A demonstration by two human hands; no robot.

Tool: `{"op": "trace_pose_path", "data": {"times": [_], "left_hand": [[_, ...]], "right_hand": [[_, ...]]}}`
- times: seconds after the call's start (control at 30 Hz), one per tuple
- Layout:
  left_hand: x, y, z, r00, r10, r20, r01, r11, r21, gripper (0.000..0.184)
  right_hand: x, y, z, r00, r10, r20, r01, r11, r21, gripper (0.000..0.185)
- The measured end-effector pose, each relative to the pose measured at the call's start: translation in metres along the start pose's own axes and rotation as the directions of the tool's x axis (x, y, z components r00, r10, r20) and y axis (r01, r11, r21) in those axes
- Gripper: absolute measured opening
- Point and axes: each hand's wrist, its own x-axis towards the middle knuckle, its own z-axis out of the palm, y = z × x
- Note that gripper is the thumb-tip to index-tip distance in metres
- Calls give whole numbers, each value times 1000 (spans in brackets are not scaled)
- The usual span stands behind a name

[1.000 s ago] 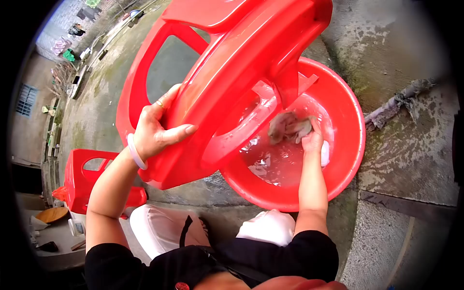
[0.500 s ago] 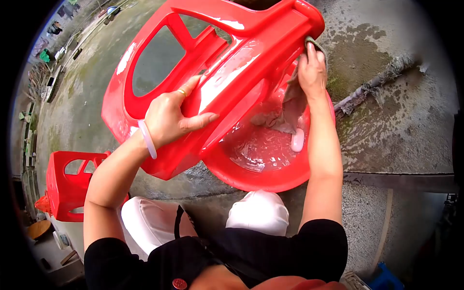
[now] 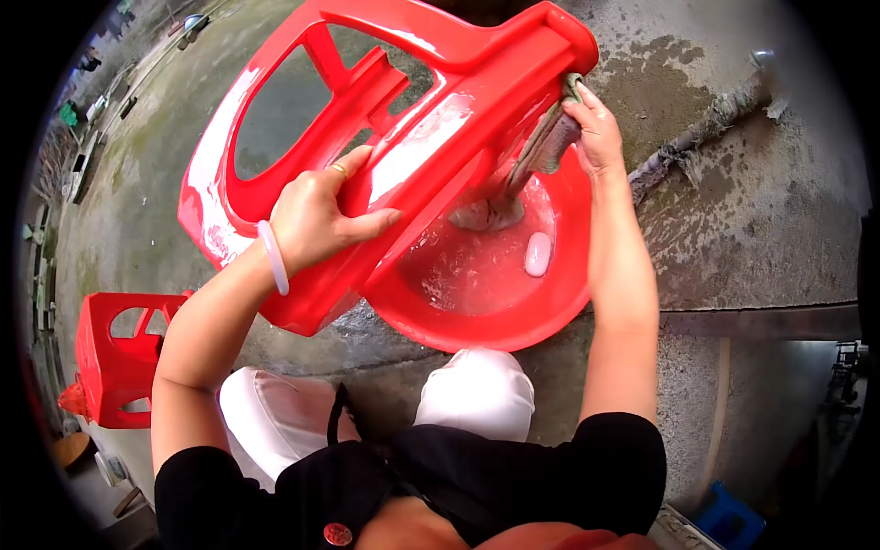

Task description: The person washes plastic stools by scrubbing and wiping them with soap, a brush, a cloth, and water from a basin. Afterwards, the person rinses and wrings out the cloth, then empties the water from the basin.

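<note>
A wet red plastic stool [image 3: 431, 137] is tilted on its side over a red basin [image 3: 513, 335]. My left hand [image 3: 321, 215], with a ring and a pale bangle, grips the stool's near side, thumb apart from the fingers. At the stool's far right end, my right hand [image 3: 596, 133] pinches a grey-green cloth [image 3: 555, 142] against the red plastic. The cloth's lower end hangs into the soapy water [image 3: 458, 275]. Inside the basin, a pale pink bar of soap [image 3: 538, 254] lies at the right.
Another red stool [image 3: 115, 357] stands on the concrete at the left. A pipe-like pole [image 3: 697, 137] lies across the damp ground at the right. My knees [image 3: 477, 394] are just below the basin. A blue plastic object [image 3: 731, 518] sits at lower right.
The stool has shifted slightly left in view. My right hand has turned at the stool's end, and the cloth now shows more beside it, still held.
</note>
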Motion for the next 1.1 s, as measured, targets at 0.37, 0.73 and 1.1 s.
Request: {"op": "trace_pose_path", "data": {"times": [0.37, 0.73, 1.1], "left_hand": [[-1, -10, 0, 996, 23, -90, -24, 1000, -14, 80], [-5, -14, -5, 994, -41, -105, 46, 998, 51, 82], [2, -19, -9, 994, -11, -111, 12, 1000, 11, 82]], "right_hand": [[2, -21, 50, 984, -179, -6, 116, 661, -742, 50], [-54, 11, 81, 944, -325, -52, 314, 845, 434, 65], [-52, 11, 178, 728, -681, 79, 671, 683, -287, 78]]}}
